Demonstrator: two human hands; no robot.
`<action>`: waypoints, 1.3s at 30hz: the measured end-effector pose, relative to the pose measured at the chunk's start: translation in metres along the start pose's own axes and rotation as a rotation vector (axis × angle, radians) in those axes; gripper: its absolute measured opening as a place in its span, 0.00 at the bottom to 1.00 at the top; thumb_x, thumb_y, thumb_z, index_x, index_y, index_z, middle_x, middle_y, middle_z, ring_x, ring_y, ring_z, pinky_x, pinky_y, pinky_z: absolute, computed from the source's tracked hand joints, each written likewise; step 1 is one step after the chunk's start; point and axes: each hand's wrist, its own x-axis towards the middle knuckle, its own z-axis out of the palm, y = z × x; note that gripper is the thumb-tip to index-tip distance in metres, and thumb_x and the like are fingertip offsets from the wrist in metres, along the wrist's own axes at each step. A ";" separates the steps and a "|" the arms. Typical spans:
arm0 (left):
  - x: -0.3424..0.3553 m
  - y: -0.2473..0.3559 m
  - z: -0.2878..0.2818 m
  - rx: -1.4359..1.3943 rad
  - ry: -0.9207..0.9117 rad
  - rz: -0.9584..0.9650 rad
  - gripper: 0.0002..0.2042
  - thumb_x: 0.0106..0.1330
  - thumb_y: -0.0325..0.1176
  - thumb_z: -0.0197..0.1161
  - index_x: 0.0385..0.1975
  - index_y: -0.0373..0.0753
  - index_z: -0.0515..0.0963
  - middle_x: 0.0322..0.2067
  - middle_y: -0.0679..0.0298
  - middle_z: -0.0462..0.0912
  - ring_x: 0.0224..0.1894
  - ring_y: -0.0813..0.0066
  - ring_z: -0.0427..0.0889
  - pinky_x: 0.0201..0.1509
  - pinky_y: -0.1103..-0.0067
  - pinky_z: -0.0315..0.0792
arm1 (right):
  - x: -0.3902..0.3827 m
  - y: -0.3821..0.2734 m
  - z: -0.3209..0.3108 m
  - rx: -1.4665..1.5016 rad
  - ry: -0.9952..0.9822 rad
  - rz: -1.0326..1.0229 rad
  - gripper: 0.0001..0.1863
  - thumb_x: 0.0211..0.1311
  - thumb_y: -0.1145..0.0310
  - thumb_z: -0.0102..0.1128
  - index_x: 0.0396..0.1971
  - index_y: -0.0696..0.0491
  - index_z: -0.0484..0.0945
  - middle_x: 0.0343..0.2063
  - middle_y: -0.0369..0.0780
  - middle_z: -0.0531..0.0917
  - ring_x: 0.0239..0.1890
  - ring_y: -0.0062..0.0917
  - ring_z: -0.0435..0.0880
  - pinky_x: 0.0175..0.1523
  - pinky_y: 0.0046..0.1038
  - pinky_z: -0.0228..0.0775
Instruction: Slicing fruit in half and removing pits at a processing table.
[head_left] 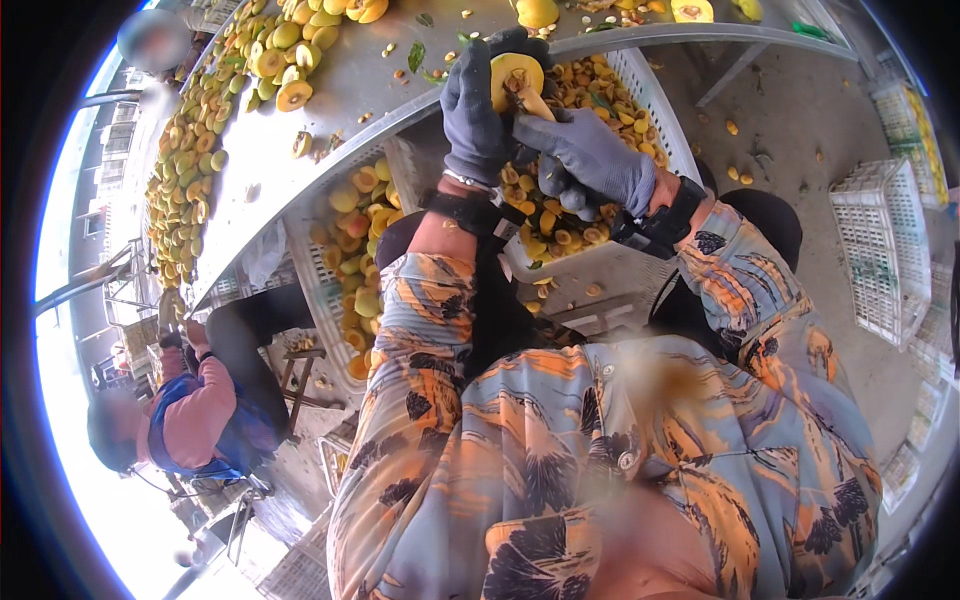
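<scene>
My left hand [474,118], in a grey and dark work glove, holds a halved yellow peach [508,72] above the table's near edge. The cut face shows, with a brownish hollow or stone at its middle. My right hand [590,158], gloved alike, is closed round a small pitting tool with a tan, wood-like handle [535,104]. Its tip meets the middle of the peach half, and its exact shape is hard to make out. Beneath both hands stands a white plastic crate [668,105] holding yellow fruit pieces.
The metal table [265,165] bears a long heap of peach halves [190,165]. Left of my knees a second crate [310,265] holds more fruit. White crates [880,250] stand at the right. Another person [200,410] sits at the left by the table.
</scene>
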 end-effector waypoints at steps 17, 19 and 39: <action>0.006 0.042 0.006 -0.883 -0.277 -0.656 0.23 0.72 0.46 0.51 0.32 0.28 0.80 0.27 0.49 0.84 0.27 0.58 0.84 0.34 0.70 0.80 | 0.012 0.035 -0.034 0.323 -0.762 -0.049 0.36 0.77 0.50 0.30 0.56 0.74 0.65 0.08 0.25 0.52 0.04 0.10 0.48 0.06 0.17 0.39; 0.005 0.041 0.005 -0.833 -0.278 -0.670 0.23 0.73 0.46 0.51 0.33 0.28 0.80 0.26 0.50 0.83 0.27 0.58 0.84 0.34 0.70 0.79 | 0.017 0.042 -0.034 0.289 -0.700 -0.058 0.34 0.77 0.51 0.32 0.55 0.74 0.65 0.08 0.26 0.55 0.04 0.10 0.51 0.05 0.17 0.42; -0.016 0.079 -0.027 0.301 -0.189 -0.388 0.14 0.61 0.26 0.65 0.48 0.34 0.79 0.41 0.58 0.84 0.41 0.73 0.84 0.49 0.81 0.76 | 0.015 0.069 -0.053 -1.168 0.449 -0.224 0.19 0.65 0.56 0.55 0.35 0.60 0.80 0.25 0.49 0.85 0.24 0.36 0.87 0.30 0.33 0.78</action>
